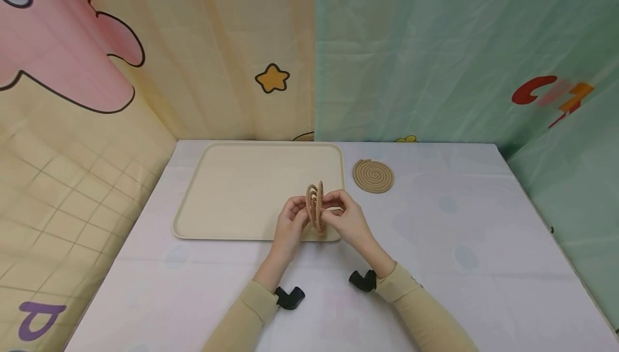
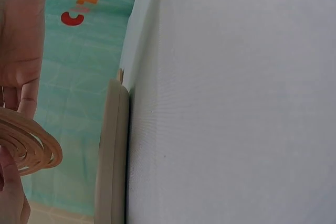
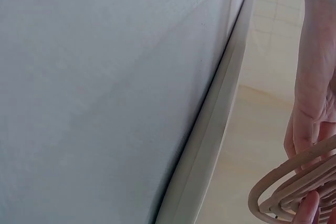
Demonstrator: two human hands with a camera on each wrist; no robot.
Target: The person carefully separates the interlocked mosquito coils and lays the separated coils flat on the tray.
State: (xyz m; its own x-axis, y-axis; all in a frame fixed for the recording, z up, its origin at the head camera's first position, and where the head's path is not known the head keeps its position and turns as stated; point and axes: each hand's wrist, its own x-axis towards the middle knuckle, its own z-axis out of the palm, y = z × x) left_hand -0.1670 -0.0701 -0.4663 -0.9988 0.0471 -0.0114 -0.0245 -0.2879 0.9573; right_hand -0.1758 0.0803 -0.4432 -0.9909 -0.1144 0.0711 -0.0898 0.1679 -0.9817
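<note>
In the head view, a pair of brown spiral mosquito coils stands on edge between the two hands, over the tray's front right corner. The left hand pinches the coils' left side, and the right hand pinches their right side with thumb and fingers. The two coils part at the top and come together at the bottom. Their rings look spread in the left wrist view, where the coils show at the left edge. In the right wrist view, the coils fill the lower right corner. Another mosquito coil lies flat on the table.
A beige rectangular tray lies on the table's left half, close to the back edge. White cloth covers the table. Printed curtains hang behind it and at both sides. Black wrist mounts stick out from the sleeves.
</note>
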